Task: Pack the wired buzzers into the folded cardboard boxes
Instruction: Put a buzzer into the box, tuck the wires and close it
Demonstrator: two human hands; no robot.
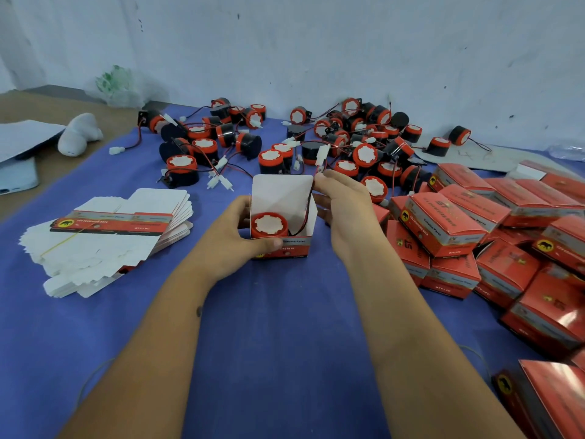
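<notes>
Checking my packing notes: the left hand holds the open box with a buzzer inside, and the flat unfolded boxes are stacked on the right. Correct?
Not quite. In the head view the flat boxes lie on the left; the rest holds: left hand, open box, buzzer inside.

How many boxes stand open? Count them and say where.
1. The open box stands at centre, held by the left hand, a buzzer inside, the right hand pinching its wire. The pile at right looks closed; others may be hidden there.

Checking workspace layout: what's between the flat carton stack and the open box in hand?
Head view: only bare blue cloth lies between the flat carton stack and the open box, besides the left hand gripping the box's near side.
</notes>
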